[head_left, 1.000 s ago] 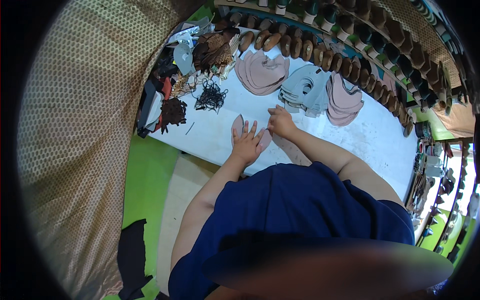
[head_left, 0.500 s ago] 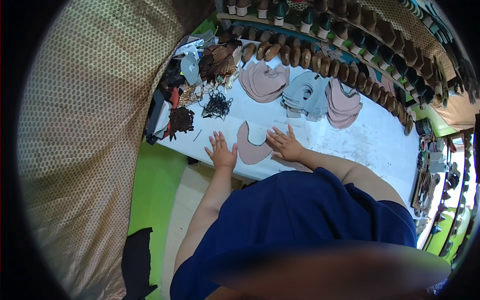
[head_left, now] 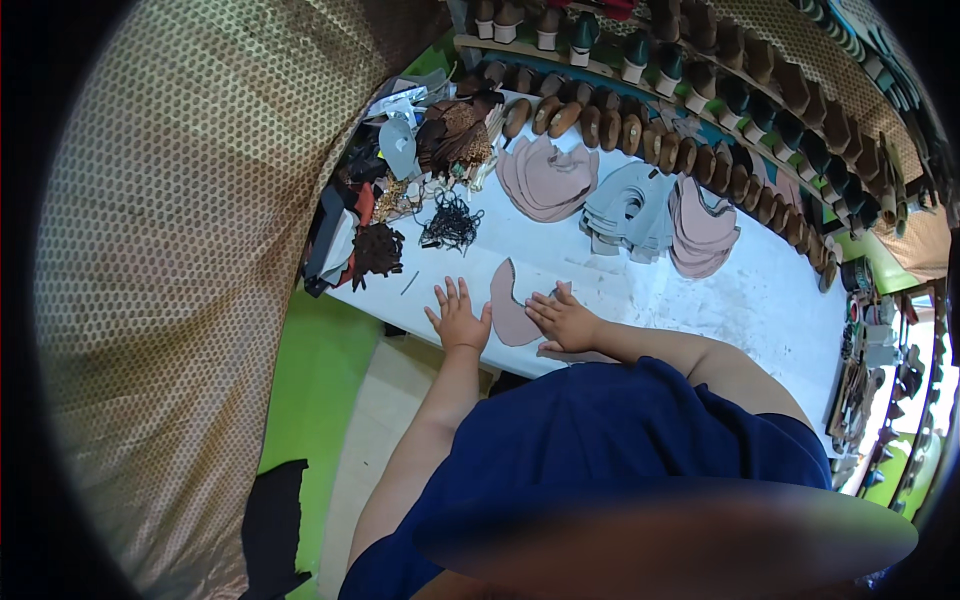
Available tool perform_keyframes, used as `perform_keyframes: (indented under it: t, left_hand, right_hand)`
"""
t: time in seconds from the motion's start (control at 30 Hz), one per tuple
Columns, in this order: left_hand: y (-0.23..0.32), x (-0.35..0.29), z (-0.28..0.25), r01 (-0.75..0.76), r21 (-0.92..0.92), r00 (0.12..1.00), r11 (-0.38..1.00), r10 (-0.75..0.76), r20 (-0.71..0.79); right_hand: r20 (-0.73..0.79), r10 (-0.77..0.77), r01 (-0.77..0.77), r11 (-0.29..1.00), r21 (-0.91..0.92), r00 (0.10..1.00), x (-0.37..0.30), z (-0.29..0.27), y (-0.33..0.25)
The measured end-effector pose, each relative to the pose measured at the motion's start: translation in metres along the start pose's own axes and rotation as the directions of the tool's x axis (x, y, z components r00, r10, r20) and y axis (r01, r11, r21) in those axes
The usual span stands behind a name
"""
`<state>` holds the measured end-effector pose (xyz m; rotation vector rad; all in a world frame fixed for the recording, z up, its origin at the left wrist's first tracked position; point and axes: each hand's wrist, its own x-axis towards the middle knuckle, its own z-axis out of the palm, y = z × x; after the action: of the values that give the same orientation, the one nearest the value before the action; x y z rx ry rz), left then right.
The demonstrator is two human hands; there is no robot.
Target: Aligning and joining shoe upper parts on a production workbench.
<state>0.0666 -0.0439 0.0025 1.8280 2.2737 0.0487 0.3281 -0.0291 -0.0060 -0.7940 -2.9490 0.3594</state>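
A curved pinkish leather piece (head_left: pixel 514 322), U-shaped with a dark inner edge, lies flat on the white table (head_left: pixel 620 300) in front of me. My right hand (head_left: pixel 565 320) rests on its right arm with the fingers stretched out, hiding that end. My left hand (head_left: pixel 461 318) lies flat on the table just left of the piece, fingers spread, not touching it. A thin dark strip (head_left: pixel 410 283) lies beyond the left hand. Neither hand grips anything.
Behind are stacks of pink pieces (head_left: pixel 545 180), grey pieces (head_left: pixel 625 215) and more pink pieces (head_left: pixel 703 235). Tangled black cords (head_left: pixel 450 222) and a brown bundle (head_left: pixel 377 250) lie at left. Wooden shoe lasts (head_left: pixel 632 132) line the back edge. A patterned curtain (head_left: pixel 180 300) hangs left.
The view has shifted, so the table appears lower and further right. My right hand has slid left over the pink piece, covering more of its right arm. The left hand stays flat.
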Motion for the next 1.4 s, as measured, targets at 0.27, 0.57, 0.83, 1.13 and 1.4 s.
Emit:
perform_keyframes:
  t: [0.27, 0.57, 0.83, 1.13, 1.4]
  left_hand:
    - [0.002, 0.002, -0.004, -0.006, -0.04, 1.0, 0.999, 0.006, -0.006]
    - [0.002, -0.001, -0.006, 0.007, -0.057, 1.0, 0.998, -0.006, 0.007]
    - [0.004, -0.001, -0.008, 0.016, -0.042, 1.0, 0.999, -0.015, 0.022]
    - [0.003, -0.001, -0.005, 0.012, -0.06, 1.0, 0.998, -0.012, -0.001]
    - [-0.002, 0.002, 0.004, -0.015, -0.002, 0.999, 1.0, 0.015, -0.04]
  right_hand:
    - [-0.061, 0.006, -0.007, 1.0, -0.012, 0.998, 0.026, 0.005, 0.005]
    - [0.049, 0.094, -0.093, 0.996, -0.017, 0.994, 0.052, -0.004, 0.024]
    - [-0.088, 0.16, -0.165, 0.984, -0.06, 0.983, 0.076, -0.009, 0.044]
    - [-0.187, 0.144, -0.161, 0.984, -0.077, 0.972, 0.075, -0.01, 0.029]
    - [-0.279, -0.228, 0.267, 0.957, 0.112, 0.933, 0.029, 0.016, 0.004]
